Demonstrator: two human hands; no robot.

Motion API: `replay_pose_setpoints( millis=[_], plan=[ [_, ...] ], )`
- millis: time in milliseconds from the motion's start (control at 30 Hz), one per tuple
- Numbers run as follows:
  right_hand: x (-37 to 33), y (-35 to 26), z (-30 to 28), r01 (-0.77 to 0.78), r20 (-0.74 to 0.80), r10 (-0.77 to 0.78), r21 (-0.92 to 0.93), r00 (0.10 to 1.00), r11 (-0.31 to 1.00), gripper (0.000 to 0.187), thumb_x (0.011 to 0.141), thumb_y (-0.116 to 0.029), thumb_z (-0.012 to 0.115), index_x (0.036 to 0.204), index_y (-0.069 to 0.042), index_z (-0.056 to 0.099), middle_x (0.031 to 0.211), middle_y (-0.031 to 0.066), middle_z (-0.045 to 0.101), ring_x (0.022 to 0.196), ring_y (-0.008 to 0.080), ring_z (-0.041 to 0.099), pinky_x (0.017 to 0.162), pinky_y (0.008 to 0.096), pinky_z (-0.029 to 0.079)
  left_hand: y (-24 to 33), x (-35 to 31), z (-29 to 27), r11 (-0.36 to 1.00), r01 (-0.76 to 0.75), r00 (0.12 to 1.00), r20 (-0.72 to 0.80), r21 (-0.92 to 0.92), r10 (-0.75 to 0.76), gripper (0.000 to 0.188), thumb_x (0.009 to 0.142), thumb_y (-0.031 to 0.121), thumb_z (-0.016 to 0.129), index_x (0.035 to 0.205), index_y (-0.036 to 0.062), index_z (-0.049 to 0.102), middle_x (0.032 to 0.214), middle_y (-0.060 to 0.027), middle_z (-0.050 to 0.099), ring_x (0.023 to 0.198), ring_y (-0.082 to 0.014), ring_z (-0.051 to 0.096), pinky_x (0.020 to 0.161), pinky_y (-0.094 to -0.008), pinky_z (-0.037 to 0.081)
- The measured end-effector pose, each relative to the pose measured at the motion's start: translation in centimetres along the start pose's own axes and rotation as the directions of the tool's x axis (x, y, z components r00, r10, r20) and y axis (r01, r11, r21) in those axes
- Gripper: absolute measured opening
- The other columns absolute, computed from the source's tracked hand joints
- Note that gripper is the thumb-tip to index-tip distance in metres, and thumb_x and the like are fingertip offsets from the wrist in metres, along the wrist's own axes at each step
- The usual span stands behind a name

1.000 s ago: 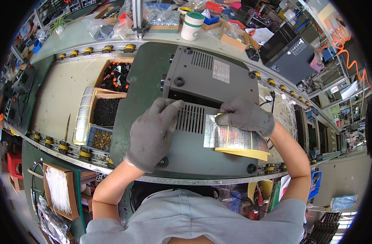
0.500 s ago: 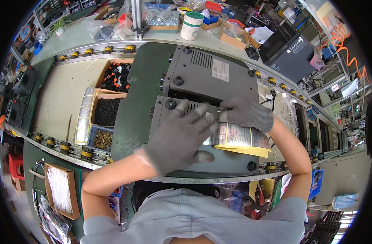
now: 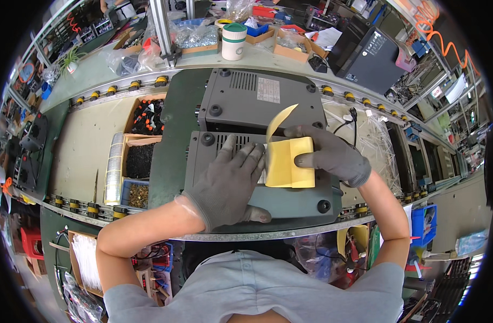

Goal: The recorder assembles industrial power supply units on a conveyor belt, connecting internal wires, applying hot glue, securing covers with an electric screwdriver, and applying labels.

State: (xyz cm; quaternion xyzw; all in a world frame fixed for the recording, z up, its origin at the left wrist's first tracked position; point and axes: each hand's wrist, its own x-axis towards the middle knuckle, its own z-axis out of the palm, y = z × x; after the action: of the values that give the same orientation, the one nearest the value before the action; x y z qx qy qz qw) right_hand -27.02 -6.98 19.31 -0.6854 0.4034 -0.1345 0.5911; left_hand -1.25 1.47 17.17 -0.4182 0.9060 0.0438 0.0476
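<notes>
A yellow-backed sheet [image 3: 279, 164] was found over the right part of the nearer grey device [image 3: 292, 207], its yellow side turned up and one strip curled upward at its far left corner. The sheet was grasped at its right side by the gloved right hand [image 3: 337, 156], the thumb being laid over it. The gloved left hand [image 3: 227, 183] was laid flat on the same device, just beside the sheet, its fingers extended and released. The farther grey device [image 3: 297, 102], marked with a pale label [image 3: 268, 90], was positioned just beyond. Both devices were supported by a green board [image 3: 171, 161]. To its left, orange-tipped black parts [image 3: 148, 117] and a silver roll [image 3: 113, 167] were noted.
</notes>
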Motion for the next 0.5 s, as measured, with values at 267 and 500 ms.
replay_pose_setpoints(
  millis=[267,500],
  plan=[
    [-4.6,-6.1,-3.8,0.264,-0.589,-0.212,0.003,0.78,0.965,0.048,0.078,-0.016,0.061,0.122,0.003,0.056,0.107,0.012,0.066,0.096,0.0202,0.068,0.084,0.0313,0.056,1.5,3.8,0.6,0.924,-0.381,0.921,-0.105,-0.038,0.376,0.107,0.083,0.074,0.05,0.147,-0.008,0.024,0.149,-0.0309,0.029,0.144,-0.0408,0.023,0.119,-0.0518,0.013],
    [9.6,-10.9,7.9,0.509,-0.194,-0.599,-0.365,0.777,0.779,0.045,0.083,-0.017,0.064,0.124,-0.001,0.055,0.104,0.0109,0.064,0.09,0.0143,0.064,0.078,0.029,0.053,3.9,3.4,0.2,0.755,-0.526,0.849,-0.19,-0.391,0.493,0.084,0.089,0.056,0.057,0.144,-0.0041,0.034,0.15,-0.026,0.032,0.142,-0.0415,0.026,0.114,-0.0473,0.03]
  ],
)
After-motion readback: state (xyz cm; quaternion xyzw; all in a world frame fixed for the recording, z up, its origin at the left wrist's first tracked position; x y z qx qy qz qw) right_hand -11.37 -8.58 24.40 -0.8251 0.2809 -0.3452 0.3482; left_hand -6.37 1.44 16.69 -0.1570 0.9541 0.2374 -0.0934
